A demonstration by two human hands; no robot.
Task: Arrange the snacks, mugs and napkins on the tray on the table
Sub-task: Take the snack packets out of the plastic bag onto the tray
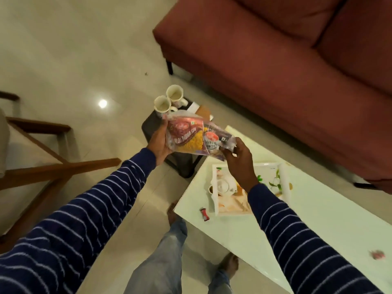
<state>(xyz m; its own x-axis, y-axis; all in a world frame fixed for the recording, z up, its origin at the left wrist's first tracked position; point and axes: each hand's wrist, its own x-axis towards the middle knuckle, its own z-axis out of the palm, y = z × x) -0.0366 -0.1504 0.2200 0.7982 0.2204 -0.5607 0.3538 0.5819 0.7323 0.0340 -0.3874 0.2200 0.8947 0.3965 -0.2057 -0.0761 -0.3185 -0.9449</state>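
My left hand [159,142] holds a red and yellow snack packet [186,134] by its left edge, above a dark stool [180,164]. My right hand [238,160] pinches a second, purple snack packet [218,141] that overlaps the first. Two white mugs [168,100] stand on the far end of the stool, with napkins [201,110] behind the packets. The white floral tray [282,177] sits on the white table [297,230] and carries a white teapot [222,186].
A maroon sofa [286,71] runs behind the table. A wooden chair frame [42,162] stands on the left. A small red wrapper [204,214] lies on the table near the tray, and another small item [377,254] lies at the right. My legs and feet are below.
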